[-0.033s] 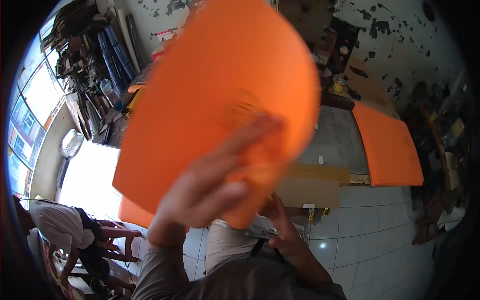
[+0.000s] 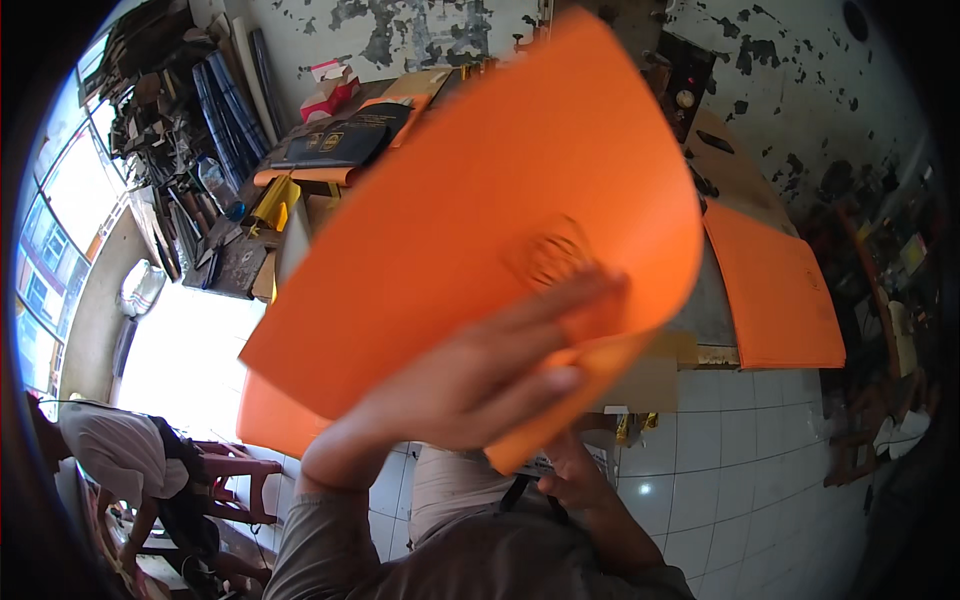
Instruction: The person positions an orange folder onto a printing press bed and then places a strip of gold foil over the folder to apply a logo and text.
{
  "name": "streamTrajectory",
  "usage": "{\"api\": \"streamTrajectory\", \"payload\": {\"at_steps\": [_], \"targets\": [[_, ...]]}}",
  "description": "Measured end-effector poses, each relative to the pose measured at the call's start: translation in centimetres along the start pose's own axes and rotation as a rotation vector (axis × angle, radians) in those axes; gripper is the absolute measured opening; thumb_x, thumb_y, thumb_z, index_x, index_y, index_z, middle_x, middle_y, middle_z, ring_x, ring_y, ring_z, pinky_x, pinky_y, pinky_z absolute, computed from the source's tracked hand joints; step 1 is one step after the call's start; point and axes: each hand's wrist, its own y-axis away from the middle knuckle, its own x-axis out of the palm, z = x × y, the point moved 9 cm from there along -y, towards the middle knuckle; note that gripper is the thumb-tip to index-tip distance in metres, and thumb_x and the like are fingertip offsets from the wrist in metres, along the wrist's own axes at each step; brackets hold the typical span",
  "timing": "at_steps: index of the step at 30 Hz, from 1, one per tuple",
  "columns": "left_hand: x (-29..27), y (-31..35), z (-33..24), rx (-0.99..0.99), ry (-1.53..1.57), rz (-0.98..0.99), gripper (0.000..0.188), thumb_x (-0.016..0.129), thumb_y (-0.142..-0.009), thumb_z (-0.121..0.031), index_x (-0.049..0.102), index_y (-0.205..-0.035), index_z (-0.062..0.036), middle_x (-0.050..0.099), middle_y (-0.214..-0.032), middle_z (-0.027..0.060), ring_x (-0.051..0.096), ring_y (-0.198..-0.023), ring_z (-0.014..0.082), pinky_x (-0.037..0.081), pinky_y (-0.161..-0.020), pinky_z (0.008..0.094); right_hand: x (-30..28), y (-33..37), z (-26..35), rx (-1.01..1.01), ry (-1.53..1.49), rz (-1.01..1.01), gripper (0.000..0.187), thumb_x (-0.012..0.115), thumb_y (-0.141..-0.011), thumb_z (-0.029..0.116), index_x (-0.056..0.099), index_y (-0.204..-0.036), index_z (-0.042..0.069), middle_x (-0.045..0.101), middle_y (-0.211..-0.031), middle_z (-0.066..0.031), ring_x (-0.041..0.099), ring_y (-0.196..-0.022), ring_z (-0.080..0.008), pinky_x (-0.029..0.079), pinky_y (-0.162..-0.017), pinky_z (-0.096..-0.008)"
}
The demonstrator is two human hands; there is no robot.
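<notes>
A large orange sheet [image 2: 480, 240] with a dark line emblem is raised in front of me, bent along its right side. My left hand [image 2: 470, 385] is shut on it near the lower right edge, fingers on its face and thumb near the folded-over part. Below the sheet's lower corner is my right hand [image 2: 580, 475], thumb apart from the fingers, with no object visible in it. The sheet covers some of its fingertips. At the right, a stack of similar orange sheets [image 2: 780, 290] lies at the table's edge. Another orange piece [image 2: 280, 415] shows at lower left.
A grey tabletop [image 2: 712, 305] shows beside the raised sheet, with a brown board [image 2: 650, 385] at its front edge. Dark folders [image 2: 345, 140] and a red-and-white box [image 2: 330, 90] lie at back left. Another person [image 2: 120, 440] bends beside a stool [image 2: 240, 480] at left.
My left hand and the orange sheet have moved to the right, uncovering the dark folders at back left. The sheet now hides more of my right hand's fingers.
</notes>
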Motion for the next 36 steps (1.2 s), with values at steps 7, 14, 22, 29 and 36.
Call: {"api": "streamTrajectory", "payload": {"at_steps": [7, 14, 22, 29, 36], "targets": [[14.5, 5.8, 6.7, -0.303, -0.171, 0.64, 0.082, 0.037, -0.114, -0.064, 0.047, -0.161, 0.0029, 0.033, -0.175, 0.0264, 0.029, -0.163, 0.0452, 0.028, -0.133, 0.0558, 0.1, 8.1, -9.1, 0.39, -0.081, 0.266, 0.101, 0.079, -0.095, 0.063, 0.036, -0.167, 0.007, 0.048, -0.165, -0.0117, 0.049, -0.15, -0.0253, 0.045, -0.119, -0.0454], [2.2, 16.4, 7.7, -0.486, -0.109, -0.144, 0.041, 0.072, -0.103, -0.029, 0.073, -0.133, -0.0013, 0.07, -0.146, 0.0178, 0.063, -0.141, 0.0355, 0.045, -0.121, 0.0488, -0.7, 7.2, -7.6, 0.331, -0.379, 0.119, 0.096, 0.069, -0.099, 0.067, 0.038, -0.167, 0.007, 0.049, -0.165, -0.0126, 0.051, -0.148, -0.0251, 0.047, -0.117, -0.0447], [-7.3, 29.0, 11.5, -0.859, -0.832, -0.967, 0.039, 0.064, -0.112, -0.027, 0.065, -0.142, -0.0017, 0.068, -0.138, 0.0165, 0.066, -0.128, 0.0323, 0.051, -0.109, 0.0459, -8.4, 10.1, 0.1, -0.074, -0.621, -0.208, 0.092, 0.057, -0.104, 0.073, 0.04, -0.167, 0.008, 0.05, -0.165, -0.0137, 0.054, -0.145, -0.0247, 0.048, -0.116, -0.0439], [-7.1, 31.1, 14.6, -0.96, -0.249, -0.885, 0.04, 0.072, -0.107, -0.017, 0.066, -0.143, 0.002, 0.07, -0.098, 0.0016, 0.065, -0.089, 0.0089, 0.052, -0.081, 0.0253, -15.8, 15.0, 2.7, -0.254, -0.471, -0.597, 0.104, 0.044, -0.101, 0.085, 0.037, -0.169, 0.005, 0.056, -0.159, -0.0126, 0.056, -0.142, -0.0254, 0.05, -0.114, -0.0426], [-11.8, 33.5, 8.6, -0.811, -0.427, -1.197, 0.034, 0.067, -0.109, -0.013, 0.067, -0.14, 0.0011, 0.067, -0.1, -0.0006, 0.064, -0.078, 0.0059, 0.05, -0.069, 0.0216, -10.1, 5.7, 7.5, 0.267, 0.104, -0.433, 0.079, 0.073, -0.104, 0.015, 0.032, -0.168, -0.007, 0.063, -0.152, -0.0172, 0.061, -0.139, -0.0207, 0.048, -0.116, -0.0372]]}}
